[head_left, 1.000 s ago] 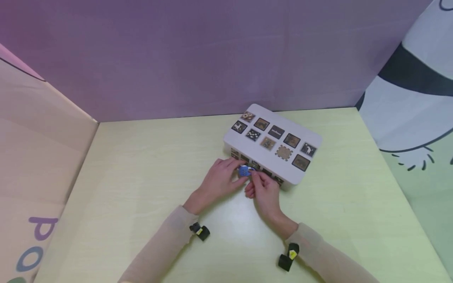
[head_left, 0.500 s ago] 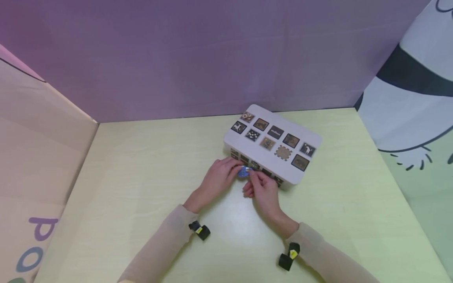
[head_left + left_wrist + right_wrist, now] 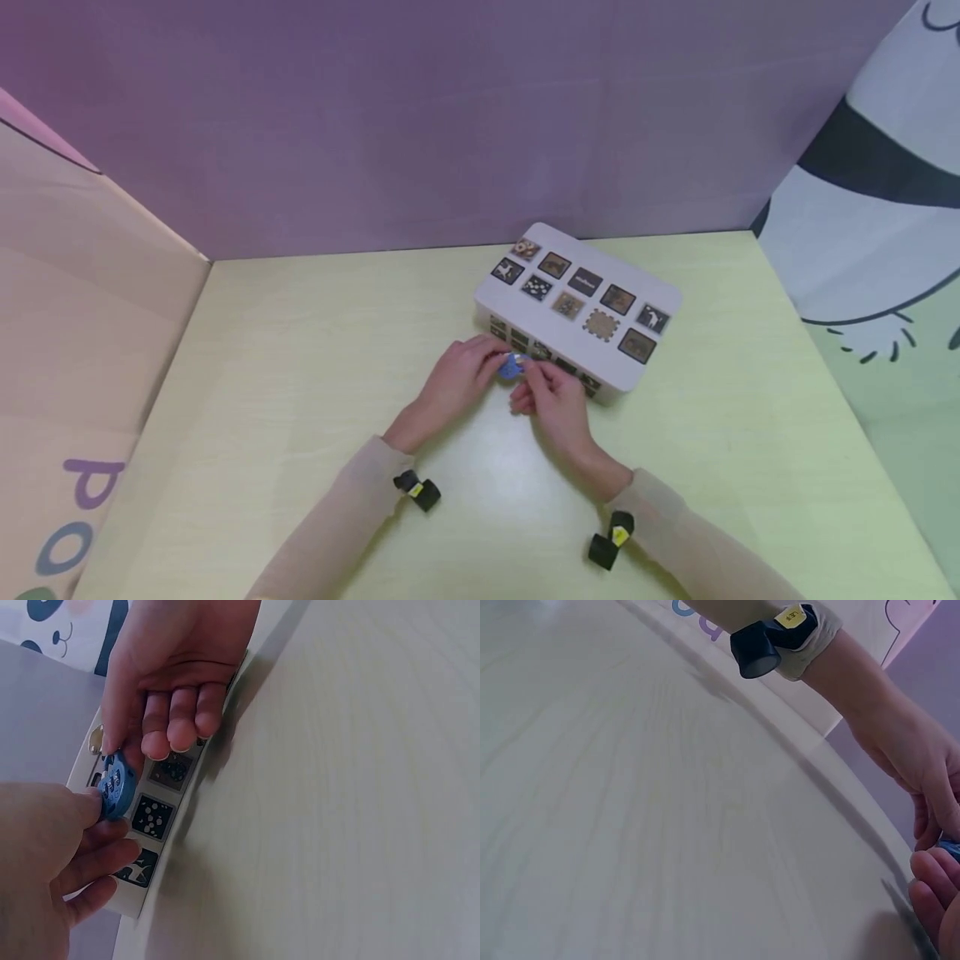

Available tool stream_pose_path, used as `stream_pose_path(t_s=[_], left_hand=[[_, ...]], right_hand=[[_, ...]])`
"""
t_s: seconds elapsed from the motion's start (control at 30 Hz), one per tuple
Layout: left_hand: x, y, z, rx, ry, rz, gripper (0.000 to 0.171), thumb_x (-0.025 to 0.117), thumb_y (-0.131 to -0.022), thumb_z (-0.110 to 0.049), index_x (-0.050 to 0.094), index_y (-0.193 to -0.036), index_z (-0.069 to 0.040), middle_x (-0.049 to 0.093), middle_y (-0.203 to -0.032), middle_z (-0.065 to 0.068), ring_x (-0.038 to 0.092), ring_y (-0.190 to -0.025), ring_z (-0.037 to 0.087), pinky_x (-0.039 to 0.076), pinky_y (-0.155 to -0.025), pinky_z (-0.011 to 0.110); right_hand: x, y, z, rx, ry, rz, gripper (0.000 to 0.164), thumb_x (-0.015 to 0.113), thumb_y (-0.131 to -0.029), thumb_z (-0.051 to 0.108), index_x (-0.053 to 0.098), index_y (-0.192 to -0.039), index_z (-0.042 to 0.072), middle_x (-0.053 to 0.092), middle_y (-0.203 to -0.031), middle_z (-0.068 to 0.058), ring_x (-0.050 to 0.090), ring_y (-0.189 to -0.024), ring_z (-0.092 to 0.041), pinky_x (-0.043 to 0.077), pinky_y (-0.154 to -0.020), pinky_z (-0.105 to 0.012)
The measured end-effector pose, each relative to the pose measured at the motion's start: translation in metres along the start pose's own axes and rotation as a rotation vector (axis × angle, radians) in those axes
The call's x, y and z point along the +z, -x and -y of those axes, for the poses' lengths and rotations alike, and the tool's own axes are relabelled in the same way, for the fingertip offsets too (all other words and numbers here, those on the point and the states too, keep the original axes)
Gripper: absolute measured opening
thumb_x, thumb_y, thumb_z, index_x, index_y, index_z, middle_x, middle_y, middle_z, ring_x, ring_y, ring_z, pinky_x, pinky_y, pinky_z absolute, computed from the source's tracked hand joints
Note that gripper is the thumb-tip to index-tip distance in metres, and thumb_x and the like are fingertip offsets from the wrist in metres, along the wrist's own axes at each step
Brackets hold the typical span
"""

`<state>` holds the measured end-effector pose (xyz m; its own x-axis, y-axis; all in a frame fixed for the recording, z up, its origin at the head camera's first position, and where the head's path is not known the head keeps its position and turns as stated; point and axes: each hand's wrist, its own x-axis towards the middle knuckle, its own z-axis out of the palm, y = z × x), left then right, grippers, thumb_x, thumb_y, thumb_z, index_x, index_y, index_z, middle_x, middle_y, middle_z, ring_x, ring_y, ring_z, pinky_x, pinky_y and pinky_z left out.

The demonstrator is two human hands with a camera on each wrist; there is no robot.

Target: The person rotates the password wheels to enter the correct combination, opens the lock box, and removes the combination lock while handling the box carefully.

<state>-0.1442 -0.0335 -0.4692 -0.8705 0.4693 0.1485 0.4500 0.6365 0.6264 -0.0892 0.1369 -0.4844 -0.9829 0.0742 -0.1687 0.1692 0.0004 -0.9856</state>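
A small blue combination padlock [image 3: 512, 366] is held just in front of the long side of a white box [image 3: 555, 321] printed with square pictures. In the left wrist view its number dials show on the padlock body [image 3: 120, 793]. My left hand [image 3: 453, 382] pinches the body between thumb and fingers. From the other side my right hand [image 3: 561, 410] pinches the shackle end, its remaining fingers loosely curled. Fingers partly cover the shackle, so I cannot tell whether it is locked. A metal clasp [image 3: 95, 739] shows on the box's side.
The box sits at an angle near the back of a pale wooden table [image 3: 300, 375]. A purple backdrop [image 3: 420, 125] rises behind it, with printed panels [image 3: 877, 192] at the sides. Small black cameras [image 3: 611, 540] are strapped to both wrists.
The padlock has shifted slightly left and turned a little, and both hands have moved slightly left with it. The box stays in place.
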Motion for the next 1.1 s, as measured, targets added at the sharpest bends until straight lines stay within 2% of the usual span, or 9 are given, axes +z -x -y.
stream_pose_path(t_s=[0.13, 0.37, 0.6, 0.8, 1.1], left_hand=[[-0.003, 0.002, 0.000, -0.016, 0.030, -0.002, 0.022, 0.061, -0.105, -0.020, 0.071, -0.121, -0.009, 0.074, -0.117, 0.005, 0.069, -0.103, 0.019, 0.054, -0.095, 0.039], [-0.006, 0.004, 0.003, -0.075, 0.057, 0.018, 0.022, 0.062, -0.104, -0.019, 0.071, -0.121, -0.009, 0.074, -0.117, 0.006, 0.070, -0.103, 0.021, 0.053, -0.100, 0.042], [-0.010, 0.009, 0.005, -0.156, 0.154, 0.030, 0.021, 0.061, -0.105, -0.019, 0.069, -0.120, -0.008, 0.074, -0.114, 0.005, 0.069, -0.103, 0.020, 0.056, -0.095, 0.039], [-0.011, 0.014, 0.009, -0.166, 0.252, 0.018, 0.020, 0.061, -0.105, -0.019, 0.068, -0.118, -0.006, 0.074, -0.110, 0.006, 0.070, -0.102, 0.019, 0.059, -0.091, 0.033], [-0.013, 0.020, 0.012, -0.174, 0.295, -0.008, 0.018, 0.062, -0.104, -0.018, 0.067, -0.117, -0.006, 0.075, -0.107, 0.007, 0.071, -0.099, 0.019, 0.060, -0.089, 0.032]], right_hand=[[0.001, -0.003, 0.003, -0.019, 0.011, 0.019, 0.027, 0.055, -0.108, 0.017, 0.068, -0.115, -0.005, 0.071, -0.084, -0.019, 0.070, -0.067, -0.017, 0.063, -0.067, -0.030], [0.003, -0.006, 0.004, 0.006, -0.008, 0.053, 0.026, 0.055, -0.108, 0.016, 0.068, -0.116, -0.005, 0.071, -0.087, -0.019, 0.071, -0.071, -0.020, 0.063, -0.070, -0.032], [0.005, -0.009, 0.003, -0.003, -0.029, 0.100, 0.025, 0.054, -0.108, 0.015, 0.068, -0.117, -0.004, 0.070, -0.093, -0.024, 0.071, -0.076, -0.023, 0.063, -0.073, -0.032], [0.008, -0.010, 0.004, -0.002, -0.033, 0.118, 0.025, 0.055, -0.107, 0.014, 0.067, -0.119, -0.004, 0.070, -0.094, -0.024, 0.070, -0.076, -0.024, 0.063, -0.072, -0.031], [0.012, -0.009, 0.004, 0.025, -0.011, 0.115, 0.023, 0.059, -0.105, 0.013, 0.067, -0.120, -0.002, 0.071, -0.092, -0.021, 0.069, -0.075, -0.021, 0.063, -0.070, -0.029]])
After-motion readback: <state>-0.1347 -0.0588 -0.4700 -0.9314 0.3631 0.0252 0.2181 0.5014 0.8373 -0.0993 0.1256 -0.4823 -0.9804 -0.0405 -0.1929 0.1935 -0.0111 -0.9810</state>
